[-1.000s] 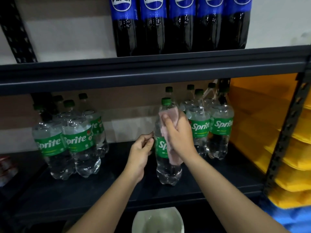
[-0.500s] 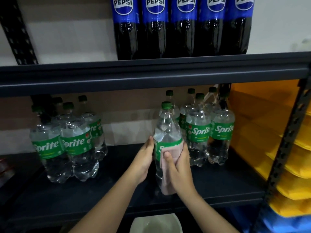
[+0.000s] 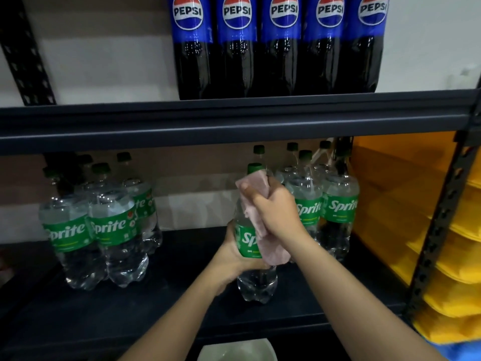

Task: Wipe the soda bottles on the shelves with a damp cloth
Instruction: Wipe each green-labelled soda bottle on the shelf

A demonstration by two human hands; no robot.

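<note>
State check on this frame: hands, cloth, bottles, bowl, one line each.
Left hand: grips the front Sprite bottle at its label.
Right hand: grips the pink cloth against that bottle's shoulder.
Pink cloth: bunched, draped down the bottle's side.
Front Sprite bottle: upright on the lower shelf, capped.
Other Sprite bottles: upright, capped, untouched.
Pepsi bottles: upright on the upper shelf.
White bowl: below the shelf, contents unclear.

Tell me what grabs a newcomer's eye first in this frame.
Centre frame: the right hand presses a pale pink cloth over the neck and shoulder of a clear plastic Sprite bottle with a green label, while the left hand grips its label from the left, on the dark metal lower shelf. Above, a row of dark Pepsi bottles with blue labels fills the upper shelf. Stacked yellow plastic bins glow at the right.
</note>
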